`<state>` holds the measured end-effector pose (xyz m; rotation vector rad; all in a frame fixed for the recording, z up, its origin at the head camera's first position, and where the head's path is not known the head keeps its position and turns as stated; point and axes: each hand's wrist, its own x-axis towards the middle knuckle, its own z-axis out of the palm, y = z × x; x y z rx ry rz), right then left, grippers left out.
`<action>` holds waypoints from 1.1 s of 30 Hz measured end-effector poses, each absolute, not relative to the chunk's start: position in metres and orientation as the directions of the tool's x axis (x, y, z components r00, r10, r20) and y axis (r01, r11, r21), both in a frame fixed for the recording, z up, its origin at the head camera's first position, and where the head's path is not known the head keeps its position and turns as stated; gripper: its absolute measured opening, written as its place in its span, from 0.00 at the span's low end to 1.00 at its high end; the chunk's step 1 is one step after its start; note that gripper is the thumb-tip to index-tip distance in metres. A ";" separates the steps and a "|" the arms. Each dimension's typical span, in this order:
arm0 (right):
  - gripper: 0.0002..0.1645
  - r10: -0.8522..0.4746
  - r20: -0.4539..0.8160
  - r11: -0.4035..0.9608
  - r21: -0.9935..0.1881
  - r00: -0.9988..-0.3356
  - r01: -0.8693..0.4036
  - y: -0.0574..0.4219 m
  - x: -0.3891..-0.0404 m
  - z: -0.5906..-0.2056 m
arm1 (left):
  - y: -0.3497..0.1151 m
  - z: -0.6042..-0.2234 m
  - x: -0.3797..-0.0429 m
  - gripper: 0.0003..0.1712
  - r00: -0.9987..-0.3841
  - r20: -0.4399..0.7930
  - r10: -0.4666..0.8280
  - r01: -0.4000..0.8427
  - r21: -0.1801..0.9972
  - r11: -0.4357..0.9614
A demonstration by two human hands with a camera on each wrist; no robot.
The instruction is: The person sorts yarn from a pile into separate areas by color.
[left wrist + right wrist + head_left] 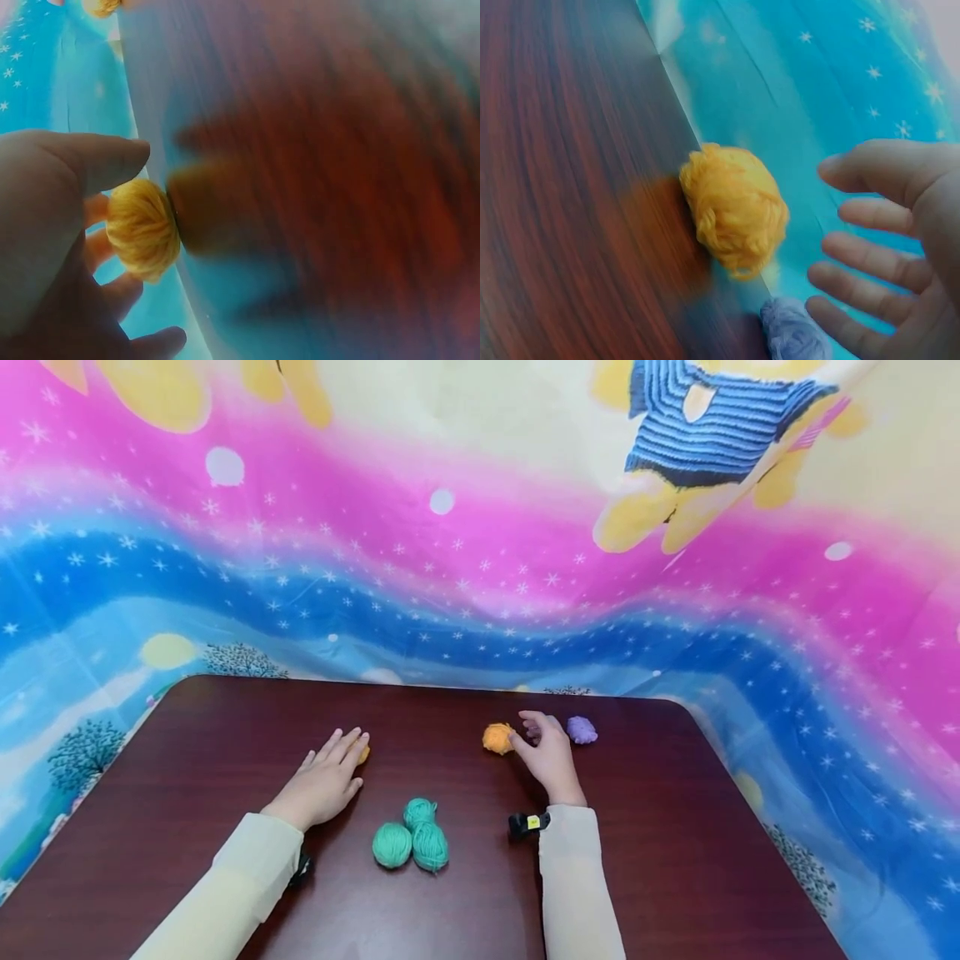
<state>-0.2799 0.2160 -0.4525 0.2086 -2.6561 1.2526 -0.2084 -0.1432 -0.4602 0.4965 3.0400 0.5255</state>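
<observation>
My left hand (pixel 324 783) reaches over a mustard-yellow yarn ball (pixel 144 229) at the left of the table. Its fingers are extended, and from above they hide most of the ball. In the left wrist view the thumb lies just above the ball and the other fingers spread behind it. On the right, my right hand (pixel 549 758) hovers beside an orange yarn ball (pixel 736 210), thumb and fingers apart and nothing between them. A purple yarn ball (pixel 582 730) sits just past that hand, and its top shows near the fingertips in the right wrist view.
Three green yarn balls, one of them a round ball (pixel 392 845), lie grouped between the forearms on the glossy dark wooden table (pixel 465 918). A colourful printed cloth (pixel 420 552) hangs behind the far edge. A black wrist device (pixel 527 824) sits at the right cuff.
</observation>
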 end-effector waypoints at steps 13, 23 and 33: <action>0.37 -0.094 0.291 0.804 -0.542 -0.952 -0.245 0.222 -0.279 -0.453 | -0.148 -0.462 -0.212 0.36 -0.933 0.110 0.342 0.359 0.294 0.886; 0.43 -0.108 0.170 0.867 -0.466 -0.980 -0.176 0.237 -0.277 -0.452 | -0.155 -0.458 -0.214 0.34 -0.926 0.153 0.346 0.377 0.286 0.881; 0.47 -0.155 0.071 0.862 -0.477 -0.985 -0.169 0.255 -0.282 -0.468 | -0.161 -0.456 -0.220 0.30 -0.930 0.160 0.331 0.367 0.346 0.863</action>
